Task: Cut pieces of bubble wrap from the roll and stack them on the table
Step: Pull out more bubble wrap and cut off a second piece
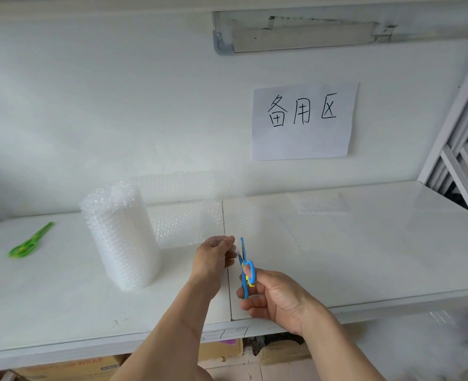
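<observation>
We find the roll [118, 235] upright on the left part of the tabletop [364, 257], its loose sheet [188, 213] drawn out to the right. The left hand [215, 258] has its fingers pinched on the sheet's lower free corner; the right hand [275, 294] grips blue scissors [246, 268], blades parted just beside that corner. We judge a cut is about to start. A faint cut piece [322, 203], possibly a small stack, lies far right near the wall; more pieces remain to cut. Green scissors [30, 242] lie well apart at left. Room is ample right of the hands; the front edge sits close under the wrists.
</observation>
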The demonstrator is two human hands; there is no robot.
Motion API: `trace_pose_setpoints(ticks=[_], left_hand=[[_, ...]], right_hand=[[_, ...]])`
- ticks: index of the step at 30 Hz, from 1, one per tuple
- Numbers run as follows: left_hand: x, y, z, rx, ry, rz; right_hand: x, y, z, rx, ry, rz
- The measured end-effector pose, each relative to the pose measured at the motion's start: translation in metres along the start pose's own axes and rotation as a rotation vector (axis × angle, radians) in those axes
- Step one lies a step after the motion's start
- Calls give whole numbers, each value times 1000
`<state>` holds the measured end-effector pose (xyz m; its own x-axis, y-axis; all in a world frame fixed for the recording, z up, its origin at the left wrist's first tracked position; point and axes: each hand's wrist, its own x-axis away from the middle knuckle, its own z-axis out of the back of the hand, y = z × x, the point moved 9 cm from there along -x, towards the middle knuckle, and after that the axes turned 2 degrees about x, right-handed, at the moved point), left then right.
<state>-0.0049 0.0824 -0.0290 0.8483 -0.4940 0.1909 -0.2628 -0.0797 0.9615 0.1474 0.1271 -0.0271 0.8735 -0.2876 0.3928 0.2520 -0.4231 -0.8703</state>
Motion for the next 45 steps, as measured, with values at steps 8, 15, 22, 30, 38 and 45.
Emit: trace_pose_setpoints(ticks=[8,15,22,30,38,45], left_hand=[[-4,-3,-2,25,-25,27],[-6,-4,0,3,1,11],[-7,-5,1,0,47,-18],[-5,-4,-2,-39,49,-51],[-1,-3,-1,9,50,-31],[1,-1,-2,3,64,-39]], right_hand=[[-8,-4,-1,-19,24,37],[-15,-4,1,-23,25,37],[-19,-4,1,-32,44,34],[-19,-3,3,-37,58,54],[-20,-4,0,-47,59,42],[-19,-7,-4,-35,66,20]])
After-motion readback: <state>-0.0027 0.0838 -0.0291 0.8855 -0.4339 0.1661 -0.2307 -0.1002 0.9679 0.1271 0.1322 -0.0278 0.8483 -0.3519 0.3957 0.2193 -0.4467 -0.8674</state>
